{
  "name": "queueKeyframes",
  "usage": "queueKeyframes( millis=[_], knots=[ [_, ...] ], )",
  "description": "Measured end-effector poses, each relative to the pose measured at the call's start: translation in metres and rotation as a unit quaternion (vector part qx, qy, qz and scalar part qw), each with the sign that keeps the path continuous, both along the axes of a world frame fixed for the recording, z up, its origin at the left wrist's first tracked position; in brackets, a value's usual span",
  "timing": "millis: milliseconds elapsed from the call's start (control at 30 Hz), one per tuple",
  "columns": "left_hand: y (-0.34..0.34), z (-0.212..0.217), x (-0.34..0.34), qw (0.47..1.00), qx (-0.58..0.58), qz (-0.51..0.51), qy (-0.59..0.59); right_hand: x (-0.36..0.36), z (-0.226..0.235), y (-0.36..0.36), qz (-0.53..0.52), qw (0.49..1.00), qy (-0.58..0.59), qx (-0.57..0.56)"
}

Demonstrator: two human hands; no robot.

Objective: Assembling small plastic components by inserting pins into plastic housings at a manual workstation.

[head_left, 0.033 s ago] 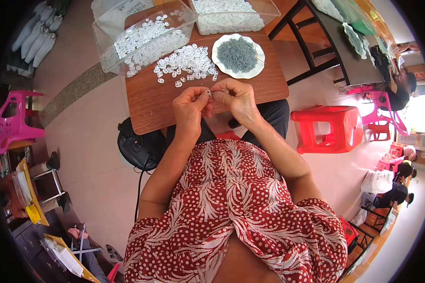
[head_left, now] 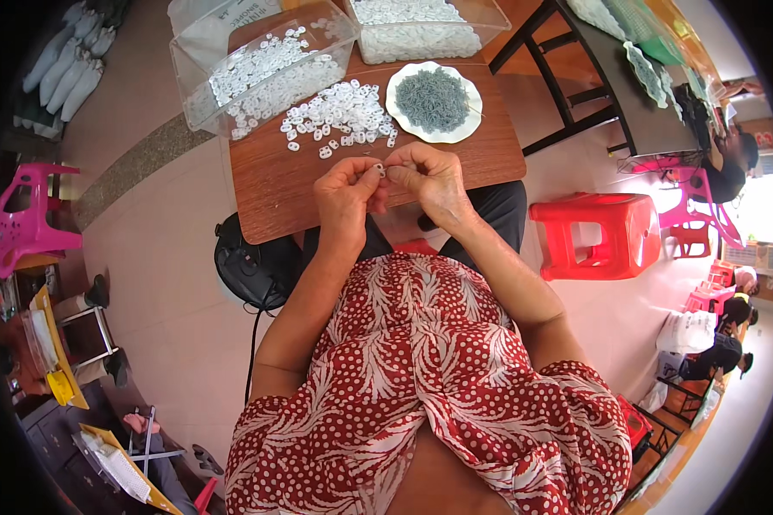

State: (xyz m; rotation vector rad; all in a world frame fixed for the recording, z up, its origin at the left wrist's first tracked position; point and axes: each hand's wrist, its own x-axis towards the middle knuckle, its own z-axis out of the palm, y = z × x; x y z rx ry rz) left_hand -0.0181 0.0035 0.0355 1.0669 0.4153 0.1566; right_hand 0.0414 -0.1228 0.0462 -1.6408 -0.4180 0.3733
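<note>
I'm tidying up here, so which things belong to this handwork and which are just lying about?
Likely in use: held white piece, loose white pieces, grey bits, plate, clear bins, table.

Seemingly just about: black bag, red stool, pink stool.

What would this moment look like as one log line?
left hand: pinching small white piece | right hand: fingers close beside it, grip unclear | wooden table: loose white pieces, plate of grey pieces

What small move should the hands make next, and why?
Perhaps the right hand should ease in toward the white piece while the left hand steadies it: the left pinches that piece, and the right sits close beside it, though what it holds is unclear.
</note>
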Motion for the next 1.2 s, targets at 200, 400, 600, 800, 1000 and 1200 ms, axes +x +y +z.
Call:
queueKeyframes(
  millis=[200, 400, 600, 800, 1000, 1200],
  knots=[
    [-0.005, 0.007, -0.005, 1.0, 0.023, 0.008, 0.015, -0.001, -0.006, -0.004, 0.009, 0.999, -0.044, -0.027],
    [-0.012, 0.004, -0.003, 0.997, 0.071, 0.031, 0.003, 0.004, -0.013, -0.01, 0.034, 0.999, -0.027, -0.021],
    [-0.02, 0.002, 0.003, 0.986, 0.154, 0.057, 0.022, 0.014, -0.015, -0.016, 0.056, 0.998, -0.023, -0.026],
    [-0.026, -0.006, 0.01, 0.946, 0.308, 0.106, 0.003, 0.021, -0.018, -0.017, 0.081, 0.996, -0.022, -0.012],
    [-0.029, 0.001, 0.013, 0.923, 0.368, 0.113, -0.015, 0.028, -0.016, -0.017, 0.087, 0.996, 0.008, 0.034],
    [-0.028, -0.002, 0.015, 0.966, 0.246, 0.074, 0.012, 0.034, -0.009, -0.021, 0.106, 0.983, 0.134, 0.067]
  ],
)
